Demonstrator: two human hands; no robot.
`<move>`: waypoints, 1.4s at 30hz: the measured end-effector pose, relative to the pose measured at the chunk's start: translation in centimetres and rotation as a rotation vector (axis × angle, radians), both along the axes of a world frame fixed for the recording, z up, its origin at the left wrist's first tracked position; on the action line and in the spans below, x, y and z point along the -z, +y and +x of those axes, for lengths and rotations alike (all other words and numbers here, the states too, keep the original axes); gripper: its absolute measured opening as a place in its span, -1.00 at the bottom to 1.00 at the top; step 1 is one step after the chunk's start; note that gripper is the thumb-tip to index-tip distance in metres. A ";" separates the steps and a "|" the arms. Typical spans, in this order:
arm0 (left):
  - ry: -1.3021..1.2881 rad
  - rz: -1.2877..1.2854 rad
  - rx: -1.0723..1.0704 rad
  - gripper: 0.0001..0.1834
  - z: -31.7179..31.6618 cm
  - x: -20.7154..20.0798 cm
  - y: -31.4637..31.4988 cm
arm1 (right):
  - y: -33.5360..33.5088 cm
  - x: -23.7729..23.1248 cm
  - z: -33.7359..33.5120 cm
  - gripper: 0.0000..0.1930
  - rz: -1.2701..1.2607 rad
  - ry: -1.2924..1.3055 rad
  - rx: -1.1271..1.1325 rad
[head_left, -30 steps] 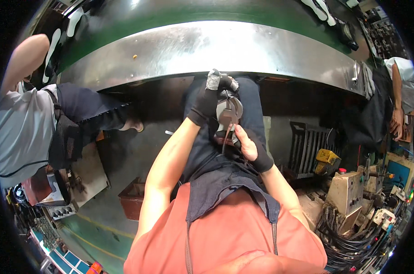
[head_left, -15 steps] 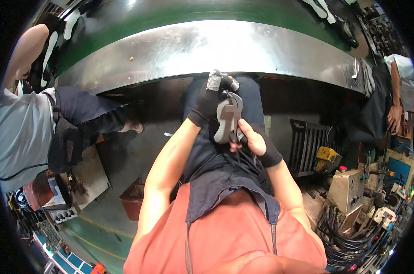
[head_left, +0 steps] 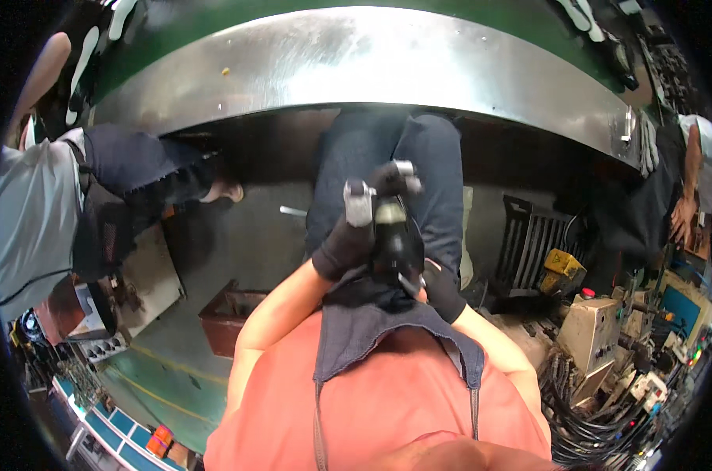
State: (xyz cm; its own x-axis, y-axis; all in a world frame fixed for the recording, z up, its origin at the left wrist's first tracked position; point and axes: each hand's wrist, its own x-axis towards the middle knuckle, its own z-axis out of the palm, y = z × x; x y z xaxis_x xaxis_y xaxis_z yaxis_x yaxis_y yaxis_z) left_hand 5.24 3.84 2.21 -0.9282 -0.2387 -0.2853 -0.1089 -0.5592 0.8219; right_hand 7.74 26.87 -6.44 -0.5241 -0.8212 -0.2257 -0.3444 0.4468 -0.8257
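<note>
Above my lap I hold a dark shoe (head_left: 395, 245), blurred by motion, with a pale patch near its far end. My left hand (head_left: 357, 228), in a black fingerless glove with silvery tape round the fingertips, is closed round the far part of the shoe. At its near end, my right hand (head_left: 441, 289), also in a black glove, grips it; most of those fingers are hidden behind the shoe and apron. The dark apron (head_left: 395, 326) lies just below the shoe.
A metal-edged bench (head_left: 356, 67) with a green top runs across ahead. Co-workers sit at left (head_left: 45, 212) and right (head_left: 690, 180). Beside me stand a brown bin (head_left: 222, 322), a slatted black rack (head_left: 525, 239), a yellow box (head_left: 561, 271) and a machine control box (head_left: 587, 330) with cables.
The shoe has turned over: its grey sole faced up before, and its dark upper shows now. Both hands have come nearer my body with it.
</note>
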 end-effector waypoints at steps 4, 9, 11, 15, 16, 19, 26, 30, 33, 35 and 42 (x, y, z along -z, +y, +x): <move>0.057 0.102 0.037 -0.28 4.2 -0.4 1.2 | 2.7 -0.2 0.5 -0.56 -0.179 0.193 -0.182; 0.047 0.025 0.075 -0.67 4.3 0.1 1.4 | 4.0 1.6 1.6 -0.53 -0.130 0.282 -0.205; 0.034 -0.097 0.068 -0.69 3.9 -0.4 1.8 | 4.6 2.5 1.9 -0.52 -0.094 0.290 -0.213; 0.080 -0.023 0.063 -0.46 3.4 -0.2 1.8 | 4.7 3.1 1.7 -0.48 -0.125 0.204 -0.154; 0.132 0.077 -0.025 -0.40 3.3 0.4 2.3 | 4.4 3.0 1.5 -0.48 -0.120 0.177 -0.141; 0.122 -0.207 -0.106 -0.25 3.3 4.6 1.9 | 3.9 2.2 1.2 -0.45 -0.053 0.126 -0.128; -0.010 0.306 -0.018 -0.32 3.5 14.3 1.9 | 1.6 -0.1 -1.2 -0.62 -0.207 0.181 -0.082; -0.188 0.354 -0.073 -0.36 0.5 7.8 0.1 | -2.6 -7.7 -3.4 -0.74 -0.186 -0.112 0.338; -0.339 -0.782 -0.047 -0.48 -1.1 9.0 -1.3 | -5.0 -9.1 -7.7 -0.46 -0.012 -0.640 0.548; -0.233 -1.251 -0.102 -0.43 -1.2 8.7 1.9 | -5.2 -4.2 -10.9 -0.41 0.027 -0.757 0.553; -0.305 -0.472 0.081 -0.27 0.7 11.3 -0.6 | -4.8 -4.0 -13.4 -0.43 -0.096 -0.797 0.429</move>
